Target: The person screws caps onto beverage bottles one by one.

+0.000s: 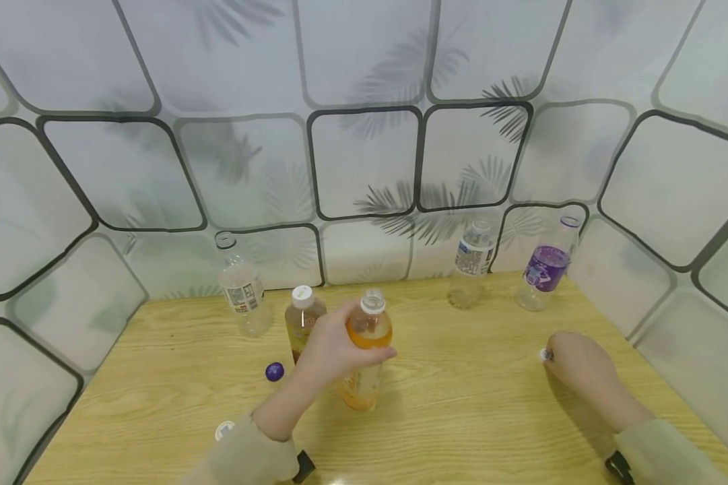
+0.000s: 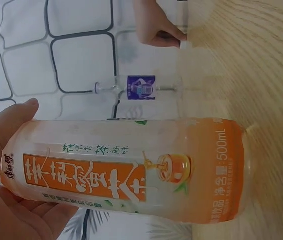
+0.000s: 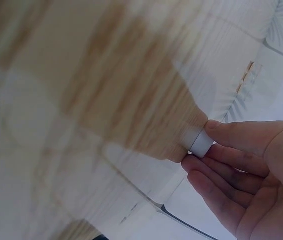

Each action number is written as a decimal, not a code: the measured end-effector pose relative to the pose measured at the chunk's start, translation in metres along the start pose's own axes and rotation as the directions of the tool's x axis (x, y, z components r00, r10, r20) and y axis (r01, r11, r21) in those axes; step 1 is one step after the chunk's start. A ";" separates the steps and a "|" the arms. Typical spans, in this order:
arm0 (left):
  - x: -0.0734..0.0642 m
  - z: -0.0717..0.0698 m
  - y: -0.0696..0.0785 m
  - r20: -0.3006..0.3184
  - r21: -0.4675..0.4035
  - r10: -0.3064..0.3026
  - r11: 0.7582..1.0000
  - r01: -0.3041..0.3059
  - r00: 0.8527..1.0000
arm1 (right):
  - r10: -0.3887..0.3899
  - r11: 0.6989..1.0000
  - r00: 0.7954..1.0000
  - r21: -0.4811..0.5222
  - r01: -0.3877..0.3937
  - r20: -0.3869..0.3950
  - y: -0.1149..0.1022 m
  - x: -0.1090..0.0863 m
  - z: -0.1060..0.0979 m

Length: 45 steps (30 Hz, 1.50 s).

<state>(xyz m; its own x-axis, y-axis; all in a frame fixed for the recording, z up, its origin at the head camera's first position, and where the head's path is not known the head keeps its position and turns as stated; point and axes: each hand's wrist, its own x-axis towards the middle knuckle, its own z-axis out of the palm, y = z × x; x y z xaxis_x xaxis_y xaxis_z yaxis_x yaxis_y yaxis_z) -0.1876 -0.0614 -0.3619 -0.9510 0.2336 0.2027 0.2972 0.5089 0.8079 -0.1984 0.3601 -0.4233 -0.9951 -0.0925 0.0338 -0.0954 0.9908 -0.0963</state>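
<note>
My left hand (image 1: 330, 347) grips the upper part of an orange-labelled tea bottle (image 1: 364, 387), which stands upright on the wooden table with its mouth uncapped. In the left wrist view the label faces the camera, with the thumb on one side of the bottle (image 2: 106, 170) and the fingers on the other. Off to the right, my right hand (image 1: 582, 364) pinches a white bottle cap (image 3: 201, 144) between thumb and fingertips, right at the tabletop. Just left of the tea bottle, partly hidden by my left hand, is a brown drink bottle (image 1: 306, 316) with a white cap on.
An uncapped clear bottle (image 1: 245, 296) stands at the back left. Toward the back right are another clear bottle (image 1: 473, 263) and a purple-labelled bottle (image 1: 545, 269). A purple cap (image 1: 275, 371) and a white cap (image 1: 224, 430) lie near my left forearm. A patterned wall covering (image 1: 364, 162) borders the table.
</note>
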 end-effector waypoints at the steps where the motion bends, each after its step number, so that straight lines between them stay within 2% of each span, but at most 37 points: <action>1: 0.000 0.002 -0.001 0.003 -0.002 -0.003 1.000 0.003 1.000 | 0.000 1.000 1.000 0.000 0.000 0.000 0.000 0.000 0.000; 12: -0.004 0.009 -0.008 -0.012 -0.047 0.016 0.999 -0.016 1.000 | 0.003 1.000 1.000 -0.003 -0.003 0.012 -0.001 0.000 -0.001; 31: -0.010 0.008 -0.014 0.003 -0.127 0.008 0.992 -0.008 1.000 | -0.002 1.000 1.000 -0.010 0.002 0.013 0.001 -0.001 0.002; 38: -0.014 0.008 -0.016 -0.019 -0.114 0.040 0.993 -0.042 0.999 | -0.008 1.000 1.000 -0.004 0.008 0.015 0.002 -0.002 0.002; 45: -0.018 0.008 -0.019 -0.025 -0.140 0.043 0.989 -0.046 0.999 | -0.011 1.000 1.000 -0.019 0.011 0.009 0.002 -0.001 0.003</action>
<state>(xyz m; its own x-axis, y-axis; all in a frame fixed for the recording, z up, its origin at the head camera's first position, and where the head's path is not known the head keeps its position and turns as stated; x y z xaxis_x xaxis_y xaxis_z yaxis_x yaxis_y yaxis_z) -0.1757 -0.0690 -0.3857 -0.9393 0.2343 0.2508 0.3255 0.3763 0.8674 -0.1972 0.3616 -0.4260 -0.9942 -0.1045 0.0264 -0.1063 0.9914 -0.0769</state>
